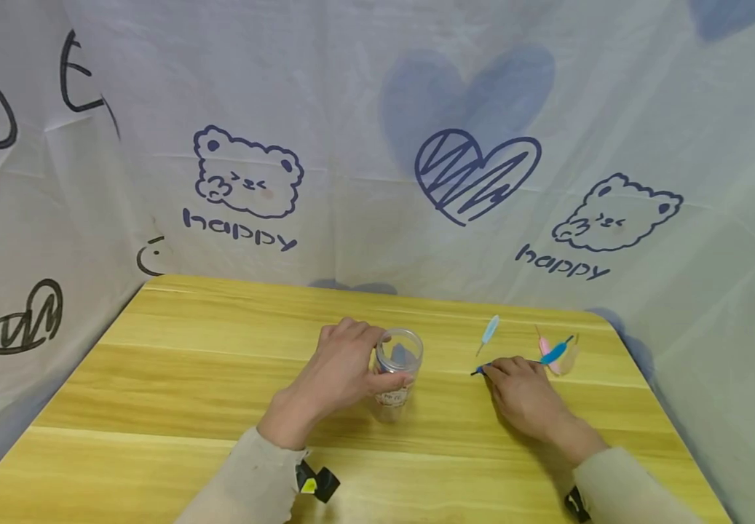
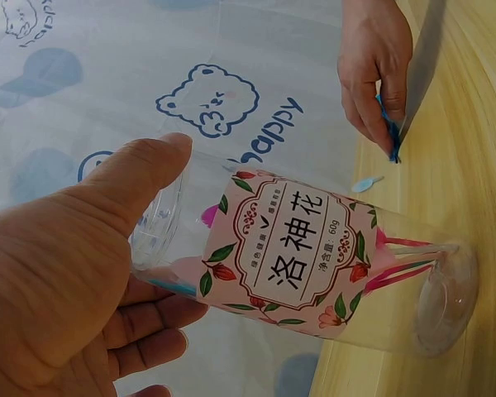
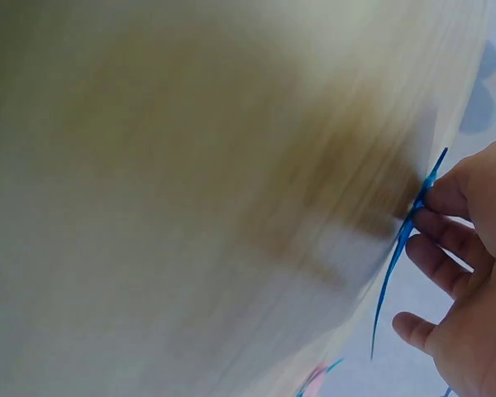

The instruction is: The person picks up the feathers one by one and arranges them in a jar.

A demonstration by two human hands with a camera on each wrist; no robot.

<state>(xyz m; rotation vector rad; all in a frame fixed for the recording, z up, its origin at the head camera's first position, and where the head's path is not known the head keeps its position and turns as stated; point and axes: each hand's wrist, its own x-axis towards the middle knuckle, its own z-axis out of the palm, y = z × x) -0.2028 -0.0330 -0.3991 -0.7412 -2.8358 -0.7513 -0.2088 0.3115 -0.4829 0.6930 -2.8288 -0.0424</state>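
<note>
My left hand (image 1: 344,367) grips a clear plastic jar (image 2: 285,248) near its rim, thumb on one side and fingers round the other. The jar has no lid in view and carries a pink floral label; pink and blue thin-stemmed pieces show inside it. To its right, my right hand (image 1: 526,397) pinches a slim blue feather-shaped piece (image 3: 401,236) between thumb and fingertips, close over the table. Just beyond that hand lie a bright blue feather-shaped piece (image 1: 554,353), a pink one (image 1: 544,345) and a tan one (image 1: 571,357), overlapping. A pale blue one (image 1: 490,330) lies apart.
The wood-grain table (image 1: 154,371) ends at a back edge against a hanging white cloth (image 1: 351,87) printed with bears and hearts. More cloth hangs along the left and right sides.
</note>
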